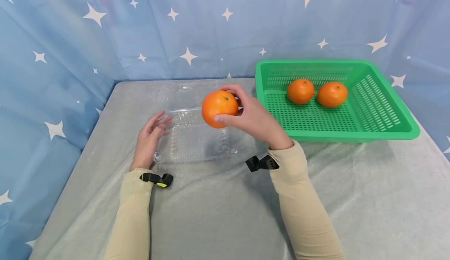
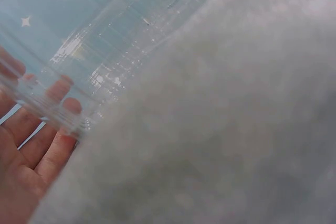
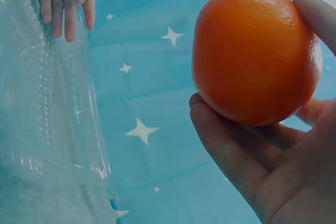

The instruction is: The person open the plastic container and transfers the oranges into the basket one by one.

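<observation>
My right hand [image 1: 251,115] grips an orange [image 1: 218,107] between thumb and fingers, held up over a clear plastic box [image 1: 197,143]. In the right wrist view the orange [image 3: 254,56] fills the space between the thumb and the fingers beneath it. The box lies with its lid [image 1: 190,90] folded back toward the curtain. My left hand [image 1: 149,137] is at the box's left side, its fingers loosely extended along the wall. Through the clear plastic, the left wrist view shows these fingertips [image 2: 72,105].
A green basket [image 1: 337,136] with slotted walls stands at the right, holding two more oranges [image 1: 300,91]. A grey cloth [image 1: 204,213] covers the table. Behind and to the left hangs a blue curtain [image 1: 211,37] with white stars.
</observation>
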### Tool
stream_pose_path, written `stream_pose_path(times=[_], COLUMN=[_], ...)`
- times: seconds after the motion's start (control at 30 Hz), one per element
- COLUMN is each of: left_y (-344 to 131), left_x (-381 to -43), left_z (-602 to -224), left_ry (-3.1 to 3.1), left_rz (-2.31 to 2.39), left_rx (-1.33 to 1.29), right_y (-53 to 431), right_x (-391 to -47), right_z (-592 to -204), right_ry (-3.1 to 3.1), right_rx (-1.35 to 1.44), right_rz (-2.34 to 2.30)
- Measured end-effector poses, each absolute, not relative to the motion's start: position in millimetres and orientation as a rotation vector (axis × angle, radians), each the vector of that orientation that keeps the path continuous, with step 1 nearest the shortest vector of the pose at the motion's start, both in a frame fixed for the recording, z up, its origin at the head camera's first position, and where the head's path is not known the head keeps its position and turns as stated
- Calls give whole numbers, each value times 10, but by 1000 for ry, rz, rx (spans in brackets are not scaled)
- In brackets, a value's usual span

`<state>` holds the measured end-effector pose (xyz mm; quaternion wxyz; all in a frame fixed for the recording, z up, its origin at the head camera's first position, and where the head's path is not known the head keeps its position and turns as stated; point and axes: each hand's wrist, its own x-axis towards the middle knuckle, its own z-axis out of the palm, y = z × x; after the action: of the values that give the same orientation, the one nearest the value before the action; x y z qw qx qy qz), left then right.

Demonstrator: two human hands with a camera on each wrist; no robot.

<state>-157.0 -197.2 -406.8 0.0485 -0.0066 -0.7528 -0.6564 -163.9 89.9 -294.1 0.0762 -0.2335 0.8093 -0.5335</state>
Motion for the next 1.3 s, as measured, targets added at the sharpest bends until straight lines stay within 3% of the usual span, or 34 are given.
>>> stream_pose_path(times=[1.3], left_y=[-2027], left_x=[-1640], left_z=[-4211], left_ry=[-2273], left_rz=[-2011], left_rx=[-29], right_y=[1301], right_x=[-1535], right_z=[-2697], right_ry=[2611], right_rx=[-433], right_rz=[-1660])
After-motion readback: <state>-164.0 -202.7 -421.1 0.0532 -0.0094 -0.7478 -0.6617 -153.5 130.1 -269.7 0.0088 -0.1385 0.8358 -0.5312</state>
